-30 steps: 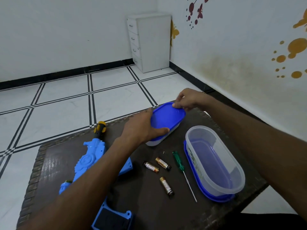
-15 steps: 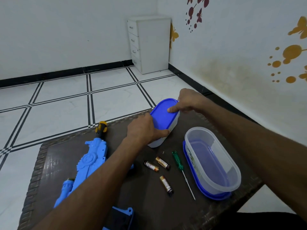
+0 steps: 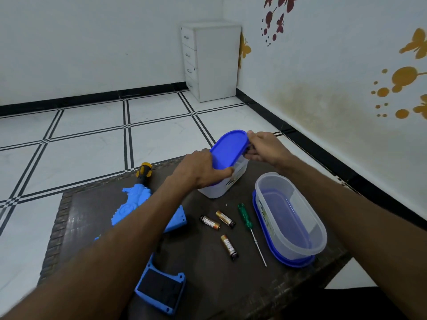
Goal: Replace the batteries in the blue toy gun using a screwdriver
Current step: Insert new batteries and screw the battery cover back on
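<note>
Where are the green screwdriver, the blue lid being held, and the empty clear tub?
green screwdriver (image 3: pixel 245 215): head view, on its green handle.
blue lid (image 3: pixel 228 148): head view, middle of its top face.
clear tub (image 3: pixel 320 229): head view, on its right rim.

My blue toy gun (image 3: pixel 136 202) lies flat on the dark table, on the left side, and my arm hides its middle. Its yellow and black tip points away from me. Its blue end with a black patch is close to me. Three little batteries (image 3: pixel 217 221), gold and black, lie flat on the table, near each other. Just to their right lies the screwdriver (image 3: pixel 250 229). It has a green handle and a thin metal stick pointing toward me.
</note>
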Demonstrator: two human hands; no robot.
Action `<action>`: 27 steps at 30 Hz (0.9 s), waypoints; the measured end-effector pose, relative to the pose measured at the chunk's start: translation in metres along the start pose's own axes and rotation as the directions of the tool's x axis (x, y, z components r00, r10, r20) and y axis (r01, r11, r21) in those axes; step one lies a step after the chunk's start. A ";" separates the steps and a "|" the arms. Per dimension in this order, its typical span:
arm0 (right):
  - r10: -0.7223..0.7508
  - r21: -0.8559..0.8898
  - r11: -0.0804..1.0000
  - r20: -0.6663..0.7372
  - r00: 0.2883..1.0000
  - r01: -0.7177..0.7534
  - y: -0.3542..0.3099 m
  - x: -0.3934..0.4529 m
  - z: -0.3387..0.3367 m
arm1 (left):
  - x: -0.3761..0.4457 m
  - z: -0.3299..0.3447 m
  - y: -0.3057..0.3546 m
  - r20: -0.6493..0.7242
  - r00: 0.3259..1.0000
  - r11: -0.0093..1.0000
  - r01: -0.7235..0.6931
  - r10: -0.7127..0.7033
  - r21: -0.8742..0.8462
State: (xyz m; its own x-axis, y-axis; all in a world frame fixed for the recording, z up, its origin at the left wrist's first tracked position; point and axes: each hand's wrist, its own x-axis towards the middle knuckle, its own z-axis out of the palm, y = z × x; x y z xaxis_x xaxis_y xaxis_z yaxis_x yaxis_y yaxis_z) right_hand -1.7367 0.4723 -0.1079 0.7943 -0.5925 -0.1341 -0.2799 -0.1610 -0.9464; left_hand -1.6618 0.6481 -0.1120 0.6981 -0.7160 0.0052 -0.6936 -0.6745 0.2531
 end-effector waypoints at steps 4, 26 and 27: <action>0.059 0.035 0.998 -0.016 0.998 -0.058 -0.001 -0.004 0.000 | -0.005 -0.010 -0.017 0.027 0.991 0.863 0.130 -0.134 -0.489; -0.127 -0.839 0.396 0.353 0.927 0.373 0.026 -0.143 0.088 | -0.186 -0.045 -0.096 -0.123 0.891 0.617 0.198 -0.437 -0.762; -0.131 -0.828 0.417 0.353 0.927 0.374 0.026 -0.142 0.090 | -0.187 -0.044 -0.095 -0.134 0.889 0.633 0.198 -0.437 -0.748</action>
State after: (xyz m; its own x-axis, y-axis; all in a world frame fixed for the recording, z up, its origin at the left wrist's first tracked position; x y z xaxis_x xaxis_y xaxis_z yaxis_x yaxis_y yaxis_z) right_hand -1.8084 0.6233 -0.1398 0.9628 -0.2495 -0.1039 -0.2661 -0.9427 -0.2015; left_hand -1.7186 0.8547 -0.0942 0.9479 -0.3178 0.0236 -0.1676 -0.4338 0.8853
